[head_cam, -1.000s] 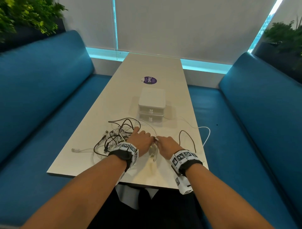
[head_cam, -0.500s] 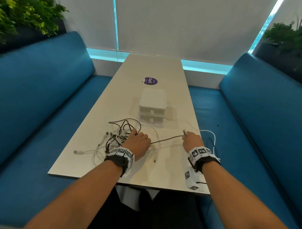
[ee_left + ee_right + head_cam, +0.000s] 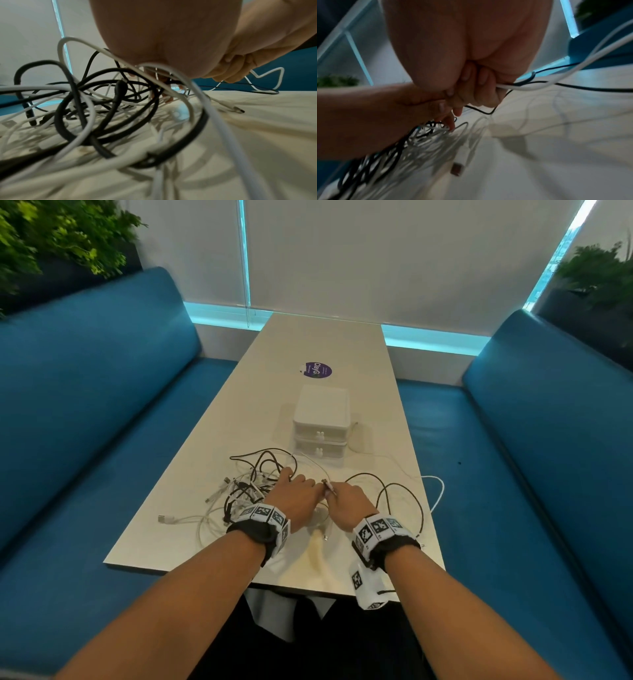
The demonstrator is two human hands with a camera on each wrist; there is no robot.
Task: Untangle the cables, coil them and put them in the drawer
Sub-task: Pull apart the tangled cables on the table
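A tangle of black and white cables [image 3: 246, 491] lies on the near part of the white table [image 3: 308, 337]. My left hand [image 3: 298, 491] rests on the tangle's right side, its fingertips [image 3: 451, 124] down among the strands. Right beside it, my right hand [image 3: 346, 501] grips a white cable [image 3: 530, 88] and a thin black cable [image 3: 590, 88] in curled fingers [image 3: 481, 86]. A plug sticks out at its thumb side. The black cable runs off in loose loops to the right. The white two-drawer unit [image 3: 322, 419] stands behind the hands, both drawers closed.
A white cable [image 3: 442, 486] hangs over the table's right edge. A loose USB plug [image 3: 166, 519] lies left of the tangle. A purple sticker [image 3: 318, 370] marks the table behind the drawers. Blue benches [image 3: 85, 440] flank the table on both sides.
My right hand swung out to the right, drawing a black cable from the tangle, then came back beside my left hand. The black cable now lies looped on the right. My left hand stayed on the tangle.
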